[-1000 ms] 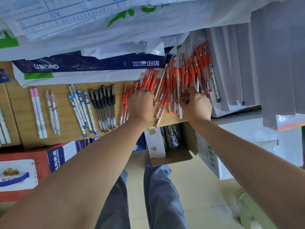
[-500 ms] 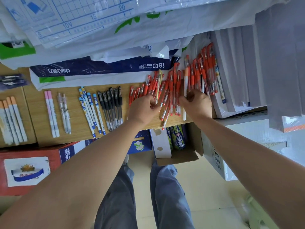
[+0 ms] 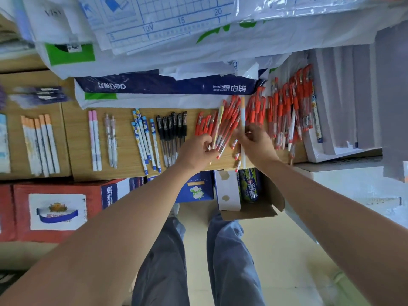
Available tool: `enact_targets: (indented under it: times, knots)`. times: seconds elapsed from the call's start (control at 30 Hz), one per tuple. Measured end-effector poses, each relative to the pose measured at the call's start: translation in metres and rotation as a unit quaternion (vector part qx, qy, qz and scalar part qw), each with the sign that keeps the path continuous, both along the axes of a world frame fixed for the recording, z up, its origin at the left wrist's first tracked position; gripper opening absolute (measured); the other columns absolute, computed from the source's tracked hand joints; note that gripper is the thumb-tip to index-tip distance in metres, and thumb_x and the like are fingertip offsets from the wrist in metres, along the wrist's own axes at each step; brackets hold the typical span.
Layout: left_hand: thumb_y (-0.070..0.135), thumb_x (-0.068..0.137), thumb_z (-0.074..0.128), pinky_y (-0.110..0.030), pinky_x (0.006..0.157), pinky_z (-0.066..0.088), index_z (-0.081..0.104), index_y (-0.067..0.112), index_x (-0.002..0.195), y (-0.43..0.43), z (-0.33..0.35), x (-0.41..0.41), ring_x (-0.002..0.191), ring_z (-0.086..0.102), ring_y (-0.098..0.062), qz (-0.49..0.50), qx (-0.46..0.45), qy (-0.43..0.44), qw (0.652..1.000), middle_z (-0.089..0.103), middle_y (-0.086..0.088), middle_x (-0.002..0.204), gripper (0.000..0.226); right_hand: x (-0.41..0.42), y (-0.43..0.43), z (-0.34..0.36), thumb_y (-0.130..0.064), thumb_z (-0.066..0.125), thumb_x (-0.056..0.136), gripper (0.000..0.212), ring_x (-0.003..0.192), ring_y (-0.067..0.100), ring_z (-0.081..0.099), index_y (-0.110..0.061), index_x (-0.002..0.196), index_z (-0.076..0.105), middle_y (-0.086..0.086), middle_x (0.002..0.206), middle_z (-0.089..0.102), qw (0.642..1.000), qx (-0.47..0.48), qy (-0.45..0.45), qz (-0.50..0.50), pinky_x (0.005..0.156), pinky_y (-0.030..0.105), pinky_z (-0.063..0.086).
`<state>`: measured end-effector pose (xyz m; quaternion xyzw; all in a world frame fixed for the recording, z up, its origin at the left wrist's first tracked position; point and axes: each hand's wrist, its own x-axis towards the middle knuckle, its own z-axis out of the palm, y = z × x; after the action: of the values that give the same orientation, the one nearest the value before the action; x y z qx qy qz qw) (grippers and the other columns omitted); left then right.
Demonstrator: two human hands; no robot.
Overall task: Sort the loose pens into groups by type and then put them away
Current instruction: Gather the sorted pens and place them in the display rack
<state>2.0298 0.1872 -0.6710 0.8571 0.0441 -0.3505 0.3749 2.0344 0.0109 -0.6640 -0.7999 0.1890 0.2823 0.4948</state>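
left hand curled round fan of red pens, caps pointing away from me. right hand pinching odd white orange-capped pen, long axis straight out across bench. matching orange-capped group way off left, past black pens. reckon that's a reach over left arm.

Soft, even daylight fills the scene and casts only faint shadows. Glare streaks the plastic sheets along the top of the frame. The red pens at centre are sharp, while wide-angle distortion stretches and smears the left edge and lower corners.
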Motion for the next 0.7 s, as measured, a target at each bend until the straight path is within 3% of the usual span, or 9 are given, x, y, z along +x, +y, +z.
enact_targets:
  times: [0.07, 0.17, 0.3, 0.43, 0.6, 0.7]
  knots:
    - [0.021, 0.084, 0.069, -0.04, 0.07, 0.056, 0.062, 0.013, 0.099, 0.005, 0.002, -0.004, 0.068, 0.064, -0.024, -0.009, -0.019, 0.015, 1.0, 0.065, -0.004, 0.08, 0.018, 0.001, 0.013, 0.0, -0.043, 0.058, 0.092, 0.027, 0.046, 0.003, 0.046, -0.016, 0.097, 0.062, 0.003, 0.067, 0.063, 1.0, 0.026, 0.011, 0.014, 0.046, 0.019, 0.039]
    - [0.023, 0.085, 0.069, -0.037, 0.068, 0.054, 0.064, 0.013, 0.101, 0.013, 0.007, -0.011, 0.064, 0.06, -0.016, 0.003, -0.066, 0.036, 0.997, 0.063, -0.001, 0.078, 0.019, 0.002, 0.029, 0.001, -0.034, 0.062, 0.092, 0.017, 0.053, 0.012, 0.046, -0.018, 0.093, 0.067, -0.001, 0.067, 0.064, 0.998, 0.062, 0.02, 0.003, 0.052, 0.029, 0.04]
    - [0.039, 0.087, 0.066, -0.035, 0.078, 0.051, 0.063, 0.017, 0.1, 0.029, 0.017, -0.018, 0.086, 0.063, -0.016, 0.025, -0.091, 0.065, 0.993, 0.066, 0.0, 0.095, 0.025, 0.005, 0.044, 0.006, -0.029, 0.062, 0.093, 0.014, 0.041, 0.0, 0.044, -0.018, 0.087, 0.066, -0.002, 0.064, 0.063, 0.997, 0.066, 0.037, 0.012, 0.044, 0.017, 0.036]
    - [0.025, 0.091, 0.063, -0.027, 0.065, 0.046, 0.062, 0.016, 0.081, 0.051, 0.028, -0.022, 0.061, 0.059, -0.013, 0.059, -0.111, 0.077, 0.989, 0.062, 0.003, 0.067, 0.013, 0.006, 0.069, 0.014, -0.031, 0.063, 0.092, 0.019, 0.047, 0.005, 0.049, -0.013, 0.087, 0.067, -0.001, 0.063, 0.062, 0.996, 0.075, 0.038, 0.021, 0.05, 0.02, 0.042]
    - [0.034, 0.09, 0.062, -0.036, 0.072, 0.052, 0.067, 0.017, 0.083, 0.088, 0.029, -0.04, 0.068, 0.063, -0.026, 0.081, -0.067, 0.031, 0.994, 0.068, -0.004, 0.074, 0.019, 0.0, 0.115, 0.025, -0.023, 0.063, 0.092, 0.015, 0.044, 0.006, 0.048, -0.009, 0.091, 0.068, 0.003, 0.064, 0.062, 0.99, 0.102, 0.056, 0.081, 0.043, 0.017, 0.038]
    - [0.039, 0.091, 0.059, -0.038, 0.079, 0.053, 0.07, 0.02, 0.095, 0.12, 0.026, -0.052, 0.079, 0.066, -0.02, 0.108, -0.051, 0.005, 0.993, 0.071, 0.001, 0.087, 0.022, -0.003, 0.147, 0.027, -0.027, 0.062, 0.092, 0.018, 0.048, 0.011, 0.048, -0.011, 0.087, 0.068, 0.003, 0.067, 0.065, 0.991, 0.06, 0.033, 0.112, 0.046, 0.021, 0.041]
